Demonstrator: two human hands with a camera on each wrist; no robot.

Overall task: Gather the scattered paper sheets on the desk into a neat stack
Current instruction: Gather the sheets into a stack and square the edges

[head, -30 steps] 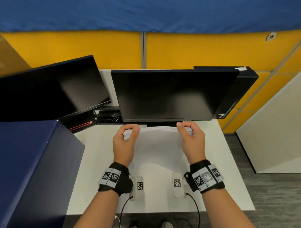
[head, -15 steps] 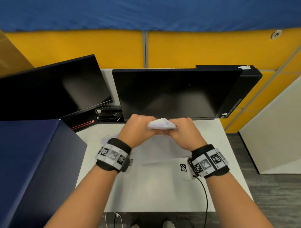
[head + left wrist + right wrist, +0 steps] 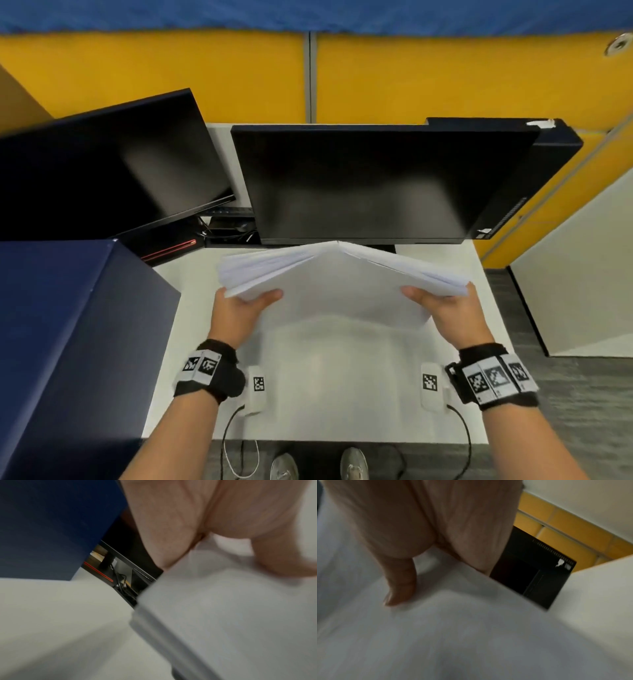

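Observation:
A thick stack of white paper sheets [image 3: 339, 284] is held above the white desk [image 3: 335, 387], turned so one corner points toward the monitor. My left hand [image 3: 239, 305] grips its left edge, thumb on top. My right hand [image 3: 445, 308] grips the right edge, thumb on top as well. The sheet edges fan slightly along the left side. In the left wrist view the stack [image 3: 231, 615] fills the right half under my thumb. In the right wrist view the paper stack [image 3: 453, 628] lies beneath my thumb; both wrist views are blurred.
Two dark monitors [image 3: 370, 181] [image 3: 102, 164] stand at the back of the desk, a black computer case [image 3: 534, 164] at the right. A dark blue box [image 3: 68, 342] sits on the left. Two small white tagged devices [image 3: 257, 387] [image 3: 431, 385] with cables lie near the front edge.
The hands were together at the middle half a second ago; now they have spread apart and pulled nearer, holding the stack flat and wide at its two sides.

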